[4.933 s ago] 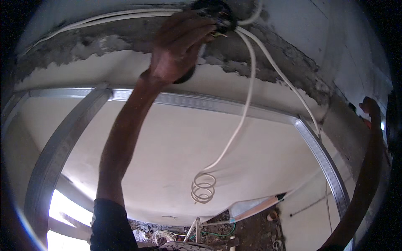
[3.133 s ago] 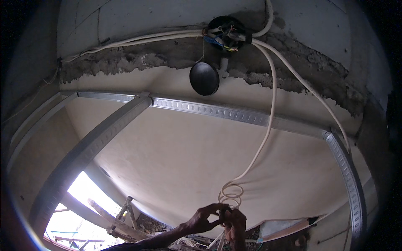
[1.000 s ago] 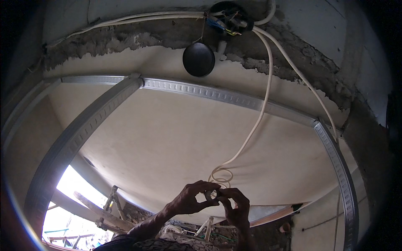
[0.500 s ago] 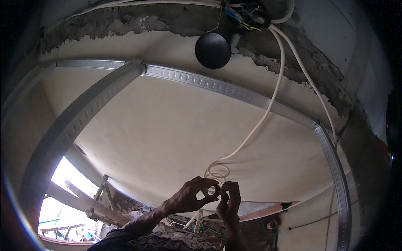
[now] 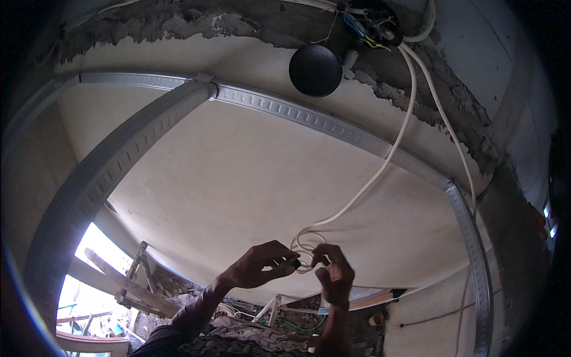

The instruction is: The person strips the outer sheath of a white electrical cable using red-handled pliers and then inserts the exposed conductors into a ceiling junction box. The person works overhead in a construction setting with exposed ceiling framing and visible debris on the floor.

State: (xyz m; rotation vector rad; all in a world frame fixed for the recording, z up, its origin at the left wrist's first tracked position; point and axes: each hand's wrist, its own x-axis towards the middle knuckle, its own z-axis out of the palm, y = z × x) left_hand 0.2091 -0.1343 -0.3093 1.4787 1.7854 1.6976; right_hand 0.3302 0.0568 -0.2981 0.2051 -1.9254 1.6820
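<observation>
My left hand (image 5: 262, 260) pinches a small black roll of tape (image 5: 291, 263) between thumb and fingertips, seen nearly edge-on. Just to its right, my right hand (image 5: 336, 277) is raised with its fingers curled toward the thumb. Its fingertips point at the roll, a small gap apart from it. Whether a strip of tape lies in them is too small to make out. Right behind both hands hang loops of cream-coloured cable (image 5: 321, 222), which runs up to a round black box (image 5: 392, 37) with bare-ended coloured wires (image 5: 361, 33).
A black round disc (image 5: 315, 70) hangs by a string beside the box. Metal framing profiles (image 5: 279, 106) cross the pale plastered surface, and one broad profile (image 5: 113, 160) curves down at the left. Wooden boards (image 5: 140, 294) and rubble lie below, beside a bright opening.
The tape roll has turned from face-on to nearly edge-on in my left hand. My right hand has moved slightly right, away from the roll. The view has shifted a little.
</observation>
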